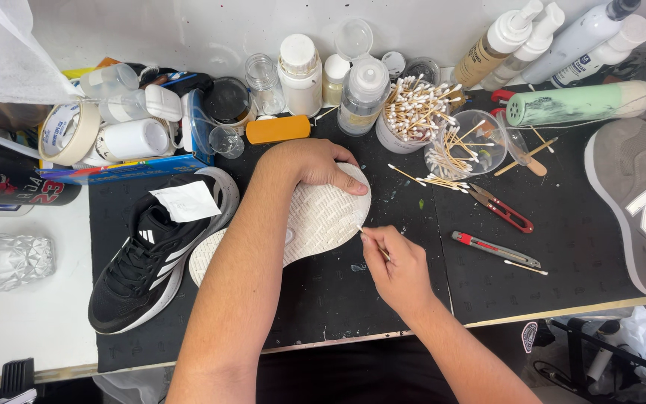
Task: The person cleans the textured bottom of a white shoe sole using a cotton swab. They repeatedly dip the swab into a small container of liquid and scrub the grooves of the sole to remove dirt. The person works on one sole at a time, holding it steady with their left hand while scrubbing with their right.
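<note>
While the left hand (315, 163) presses flat on the toe of the upturned shoe (315, 217), fingers spread over the white sole, the right hand (398, 265) pinches a swab (372, 241) whose tip meets the sole's edge just left of its fingers. The shoe lies under the left palm, beside a black shoe (151, 262). A hard push could bend the thin swab, or the sole could slide if the left palm eases. Just beyond the right hand, loose swabs (431, 179) and a cup (469, 142) of them could be knocked by a wide stroke.
</note>
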